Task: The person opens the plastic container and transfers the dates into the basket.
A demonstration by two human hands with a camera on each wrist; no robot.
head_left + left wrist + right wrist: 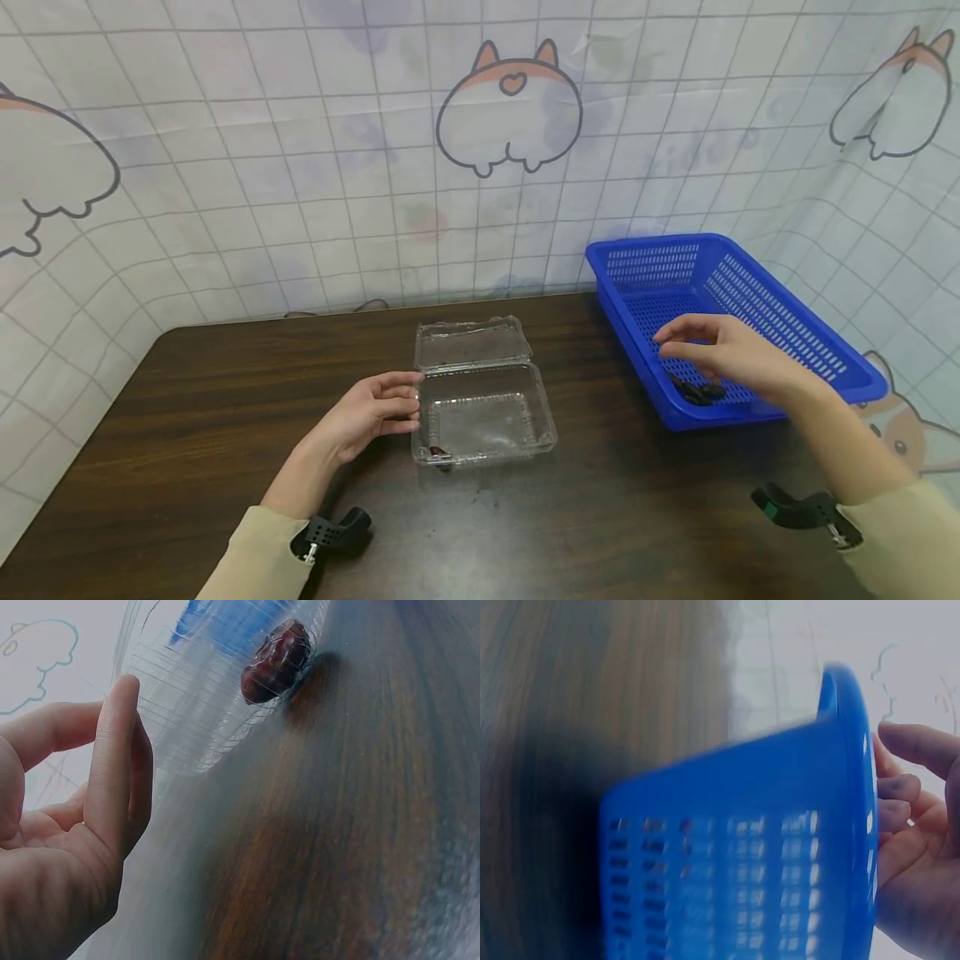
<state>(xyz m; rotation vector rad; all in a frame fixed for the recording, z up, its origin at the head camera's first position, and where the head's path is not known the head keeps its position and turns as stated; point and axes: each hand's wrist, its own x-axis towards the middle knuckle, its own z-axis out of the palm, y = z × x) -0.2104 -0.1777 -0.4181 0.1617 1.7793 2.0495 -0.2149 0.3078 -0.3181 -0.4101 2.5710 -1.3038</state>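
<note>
A clear plastic clamshell box lies on the table with its lid folded back. Inside its near left corner is one dark red dried date, wrinkled and oval. My left hand is at the box's left side, its fairly straight fingertips right at the wall. Over the near part of a blue plastic basket hovers my right hand, fingers bent and nothing visible between them. Below it, several dark dates lie in the basket's near left corner. In the right wrist view, the basket's rim hides part of the right fingers.
The dark wooden table carries both containers, with the basket at the right. A white grid-patterned cloth hangs behind the table and along its sides. A thin cable shows at the back edge.
</note>
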